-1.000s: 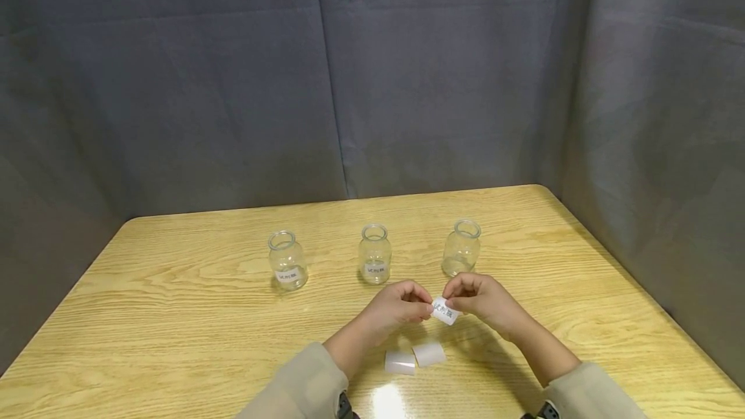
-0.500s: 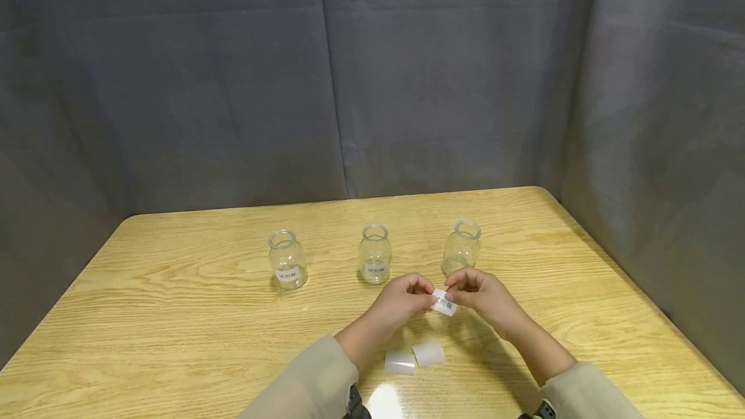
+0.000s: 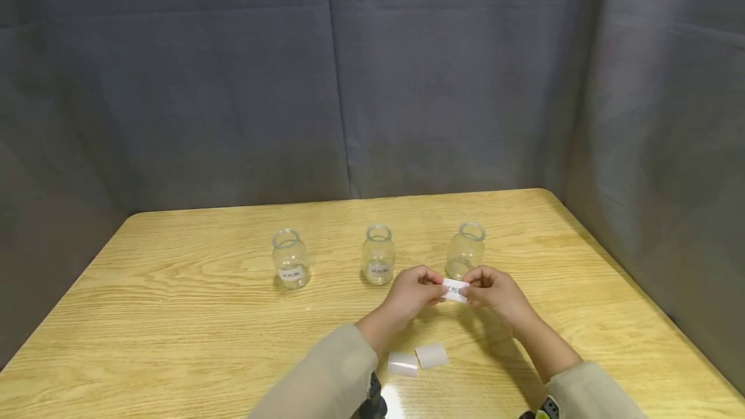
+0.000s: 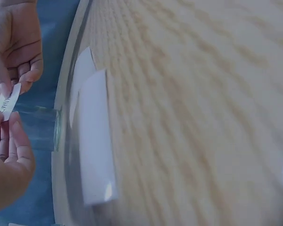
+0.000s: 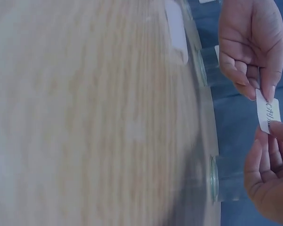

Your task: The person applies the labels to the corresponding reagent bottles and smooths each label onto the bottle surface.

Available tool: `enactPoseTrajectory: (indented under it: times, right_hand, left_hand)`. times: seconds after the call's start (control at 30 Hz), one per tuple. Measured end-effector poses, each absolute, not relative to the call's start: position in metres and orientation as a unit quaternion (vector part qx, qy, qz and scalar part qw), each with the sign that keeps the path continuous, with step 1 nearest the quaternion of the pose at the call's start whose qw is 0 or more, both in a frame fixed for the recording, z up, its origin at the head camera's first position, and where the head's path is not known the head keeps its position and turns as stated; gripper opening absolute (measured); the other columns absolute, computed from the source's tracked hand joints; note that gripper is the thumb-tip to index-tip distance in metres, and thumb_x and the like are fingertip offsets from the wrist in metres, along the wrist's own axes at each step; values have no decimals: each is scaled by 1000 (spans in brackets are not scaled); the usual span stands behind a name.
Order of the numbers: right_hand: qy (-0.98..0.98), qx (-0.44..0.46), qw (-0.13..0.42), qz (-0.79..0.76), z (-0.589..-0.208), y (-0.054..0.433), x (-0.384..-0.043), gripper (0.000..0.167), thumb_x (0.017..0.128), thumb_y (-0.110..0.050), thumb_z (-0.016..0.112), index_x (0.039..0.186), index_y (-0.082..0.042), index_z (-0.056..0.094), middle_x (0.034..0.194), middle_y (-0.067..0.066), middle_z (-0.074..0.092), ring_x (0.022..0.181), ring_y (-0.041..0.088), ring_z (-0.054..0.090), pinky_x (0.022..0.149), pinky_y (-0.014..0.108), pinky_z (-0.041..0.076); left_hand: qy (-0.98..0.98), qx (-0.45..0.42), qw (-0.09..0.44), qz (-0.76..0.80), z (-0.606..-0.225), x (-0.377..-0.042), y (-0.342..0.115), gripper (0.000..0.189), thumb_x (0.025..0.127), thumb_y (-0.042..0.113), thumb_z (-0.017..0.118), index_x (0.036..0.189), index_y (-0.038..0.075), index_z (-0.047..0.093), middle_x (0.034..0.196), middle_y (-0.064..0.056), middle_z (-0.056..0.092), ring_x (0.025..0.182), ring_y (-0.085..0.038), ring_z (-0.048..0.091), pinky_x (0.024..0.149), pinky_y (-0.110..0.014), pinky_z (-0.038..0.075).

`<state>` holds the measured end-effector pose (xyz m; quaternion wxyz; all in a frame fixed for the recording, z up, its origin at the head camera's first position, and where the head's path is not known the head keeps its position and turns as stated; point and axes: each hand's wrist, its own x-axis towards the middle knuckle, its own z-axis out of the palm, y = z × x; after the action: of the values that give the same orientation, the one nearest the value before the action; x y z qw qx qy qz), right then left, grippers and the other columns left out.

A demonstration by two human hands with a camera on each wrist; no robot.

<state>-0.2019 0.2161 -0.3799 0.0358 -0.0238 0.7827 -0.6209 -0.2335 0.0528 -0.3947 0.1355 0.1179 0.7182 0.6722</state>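
Note:
A small white label point(image 3: 454, 290) printed with dark characters is stretched between both hands, just in front of the right glass jar point(image 3: 465, 253). My left hand point(image 3: 409, 293) pinches its left end between thumb and fingers. The right hand point(image 3: 498, 294) pinches the other end the same way. In the left wrist view the label point(image 4: 8, 101) spans the two sets of fingertips, clear of the table. No label shows on the right jar, whose lower part is partly covered by the hands. The middle jar point(image 3: 378, 256) and the left jar point(image 3: 291, 260) each bear a white printed label.
Two curled pieces of white paper, a left one point(image 3: 403, 365) and a right one point(image 3: 432, 355), lie on the wooden table point(image 3: 192, 315) below the hands. Grey cloth point(image 3: 233, 83) hangs behind the table and along its sides.
Both hands have moved slightly forward and to the right, toward the right jar, with the label. It has turned from tilted to nearly level. The jars and paper pieces stay put.

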Motion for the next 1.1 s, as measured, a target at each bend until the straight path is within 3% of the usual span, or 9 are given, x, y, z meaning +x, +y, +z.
enactPoseTrajectory:
  times: [0.37, 0.77, 1.1]
  right_hand:
    - [806, 54, 4, -589, -382, 223, -215, 18, 78, -5, 60, 90, 7, 52, 77, 3, 53, 71, 11, 50, 67, 29, 47]
    - [809, 91, -24, -580, -388, 233, -224, 22, 80, -9, 60, 92, 7, 53, 86, 6, 53, 73, 9, 51, 68, 25, 47]
    - [783, 107, -34, -611, -391, 235, -231, 24, 77, -11, 64, 89, 6, 54, 81, 0, 51, 72, 8, 49, 66, 21, 46]
  left_hand:
    - [755, 123, 104, 635, -393, -241, 70, 7, 76, 2, 63, 74, 3, 56, 66, -2, 56, 60, -11, 57, 55, -22, 47]
    - [797, 90, 62, 594, -401, -249, 92, 8, 76, 4, 64, 72, 6, 57, 63, 3, 49, 55, -7, 43, 47, -17, 37]
    - [823, 110, 1, 557, -402, -252, 97, 6, 77, 5, 63, 74, 6, 58, 65, 4, 51, 58, -6, 45, 50, -16, 38]
